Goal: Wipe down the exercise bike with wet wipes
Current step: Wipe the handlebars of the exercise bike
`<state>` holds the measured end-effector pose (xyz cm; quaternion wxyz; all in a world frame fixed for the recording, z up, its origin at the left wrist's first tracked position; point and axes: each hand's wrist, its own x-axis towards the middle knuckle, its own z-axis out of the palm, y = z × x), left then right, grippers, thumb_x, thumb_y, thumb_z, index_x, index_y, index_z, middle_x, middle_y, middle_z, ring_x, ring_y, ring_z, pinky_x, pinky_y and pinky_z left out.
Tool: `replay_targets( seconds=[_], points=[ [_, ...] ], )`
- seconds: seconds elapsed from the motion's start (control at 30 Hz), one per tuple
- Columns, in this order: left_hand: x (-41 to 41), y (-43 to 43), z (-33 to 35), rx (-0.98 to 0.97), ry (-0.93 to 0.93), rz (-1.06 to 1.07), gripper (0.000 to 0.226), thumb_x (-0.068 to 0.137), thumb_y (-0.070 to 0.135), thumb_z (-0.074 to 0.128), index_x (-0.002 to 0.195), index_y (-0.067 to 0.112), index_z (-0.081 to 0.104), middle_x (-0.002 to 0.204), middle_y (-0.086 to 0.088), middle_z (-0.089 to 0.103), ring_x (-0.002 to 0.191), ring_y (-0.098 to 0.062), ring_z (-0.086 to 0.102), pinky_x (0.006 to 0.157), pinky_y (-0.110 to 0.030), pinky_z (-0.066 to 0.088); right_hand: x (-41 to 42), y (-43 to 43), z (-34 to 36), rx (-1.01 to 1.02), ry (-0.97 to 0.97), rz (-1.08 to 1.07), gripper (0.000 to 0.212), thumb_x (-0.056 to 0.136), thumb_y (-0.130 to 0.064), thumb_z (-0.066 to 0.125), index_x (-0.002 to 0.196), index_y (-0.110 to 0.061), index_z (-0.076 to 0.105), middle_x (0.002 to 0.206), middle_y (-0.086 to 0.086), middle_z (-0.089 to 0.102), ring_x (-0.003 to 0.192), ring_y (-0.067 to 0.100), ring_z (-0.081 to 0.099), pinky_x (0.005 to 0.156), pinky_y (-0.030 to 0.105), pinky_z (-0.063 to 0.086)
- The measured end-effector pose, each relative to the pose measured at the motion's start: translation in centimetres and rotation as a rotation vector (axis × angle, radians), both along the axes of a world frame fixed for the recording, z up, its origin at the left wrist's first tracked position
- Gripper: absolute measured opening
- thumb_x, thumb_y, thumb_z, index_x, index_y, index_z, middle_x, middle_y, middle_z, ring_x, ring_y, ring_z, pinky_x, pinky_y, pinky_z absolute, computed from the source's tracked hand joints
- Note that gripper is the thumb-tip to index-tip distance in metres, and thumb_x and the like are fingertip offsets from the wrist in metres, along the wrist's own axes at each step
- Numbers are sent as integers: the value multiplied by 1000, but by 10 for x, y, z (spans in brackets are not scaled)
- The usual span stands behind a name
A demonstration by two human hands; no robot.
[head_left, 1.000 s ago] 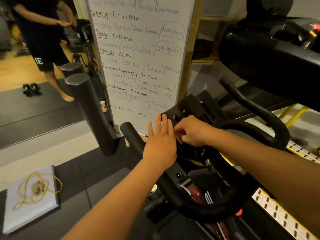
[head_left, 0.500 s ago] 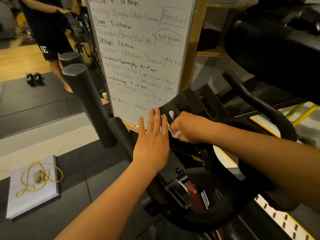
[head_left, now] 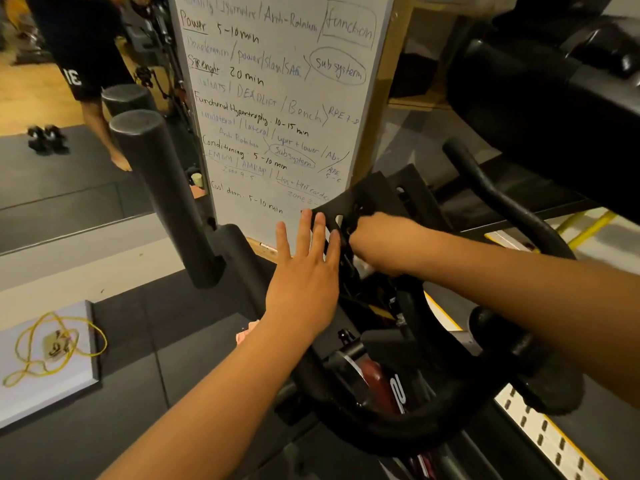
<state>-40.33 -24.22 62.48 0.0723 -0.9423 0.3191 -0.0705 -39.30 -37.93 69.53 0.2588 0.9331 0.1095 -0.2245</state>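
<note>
The black exercise bike fills the lower right, with its looped handlebar [head_left: 408,424] and a slotted black device holder [head_left: 374,199] at the front. My left hand [head_left: 304,271] lies flat with straight fingers against the left edge of that holder. My right hand [head_left: 384,240] is curled around a white wet wipe [head_left: 363,268], of which only a small corner shows beneath the fist, and presses it on the holder's lower part. Both forearms reach in from below.
A whiteboard [head_left: 277,98] with a written workout plan stands just behind the holder. A thick black post [head_left: 162,199] rises at left. A grey board with a yellow cord [head_left: 52,348] lies on the floor. A mirror [head_left: 52,168] reflects a standing person. Black padded equipment [head_left: 540,98] looms at upper right.
The view has tilted down and moved closer. My right hand has rubbed the wipe along the holder, shifting slightly down its face, while my left hand stayed flat beside it.
</note>
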Motion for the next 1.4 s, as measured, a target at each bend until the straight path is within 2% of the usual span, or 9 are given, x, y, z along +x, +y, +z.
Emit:
replay_targets(
  seconds=[0.13, 0.23, 0.33, 0.6, 0.77, 0.93, 1.1, 1.27, 1.4],
  points=[
    [-2, 0, 2, 11, -7, -25, 76, 99, 32, 38, 155, 7, -7, 161, -22, -17, 145, -41, -26, 112, -70, -6, -2, -10, 22, 229, 176, -169, 18, 90, -17, 64, 107, -16, 69, 99, 2, 64, 84, 15, 57, 73, 25, 48],
    [5, -8, 10, -7, -15, -68, 76, 98, 27, 36, 154, 4, -10, 161, -21, -18, 146, -39, -25, 111, -71, -7, 17, -43, 49, 639, -256, -260, 18, 88, -13, 62, 103, -20, 71, 100, -1, 64, 88, 13, 56, 74, 25, 45],
    [16, -22, 18, -52, 25, -113, 78, 98, 25, 38, 154, 4, -12, 160, -19, -22, 147, -34, -25, 113, -68, -10, 24, -66, 35, 681, -552, -194, 19, 89, -9, 59, 105, -15, 66, 105, 4, 59, 92, 19, 55, 77, 27, 40],
    [40, -45, 27, -189, 222, -241, 96, 89, 17, 57, 155, 11, -13, 160, -8, -27, 148, -27, -24, 120, -52, -3, -2, -100, 34, 523, -67, -354, 17, 86, -17, 63, 77, -31, 66, 73, -13, 60, 77, 13, 60, 67, 26, 45],
    [49, -66, 27, -293, 200, -277, 82, 93, 23, 46, 157, 11, -5, 163, -9, -19, 148, -32, -21, 122, -54, 1, 37, -105, 33, 960, -728, -452, 19, 87, -10, 59, 80, -27, 62, 80, -7, 58, 78, 15, 57, 67, 27, 46],
    [50, -69, 5, -310, 106, -256, 84, 94, 25, 43, 155, 14, -13, 160, -6, -29, 145, -28, -32, 123, -47, -3, 34, -124, -6, 828, -158, -574, 17, 78, 4, 63, 70, -11, 61, 70, 3, 60, 73, 20, 58, 62, 27, 44],
    [49, -71, -2, -315, 43, -240, 86, 91, 25, 43, 154, 15, -16, 159, -8, -31, 144, -30, -32, 122, -51, -1, 30, -132, 4, 551, 119, -566, 17, 83, -8, 67, 70, -19, 63, 76, 3, 62, 72, 18, 60, 57, 24, 44],
    [50, -72, -4, -288, 11, -238, 87, 90, 24, 41, 154, 13, -17, 158, -10, -31, 144, -31, -32, 122, -52, -3, 66, -144, 16, 581, -476, -346, 16, 84, -12, 65, 78, -24, 57, 84, -3, 52, 85, 23, 58, 70, 34, 45],
    [50, -72, -3, -282, -7, -239, 89, 89, 27, 44, 155, 14, -15, 159, -10, -29, 145, -32, -31, 121, -51, -7, 68, -138, -10, 341, -319, -152, 19, 89, -16, 62, 106, -21, 58, 97, 0, 50, 89, 23, 56, 76, 34, 48]
  ],
)
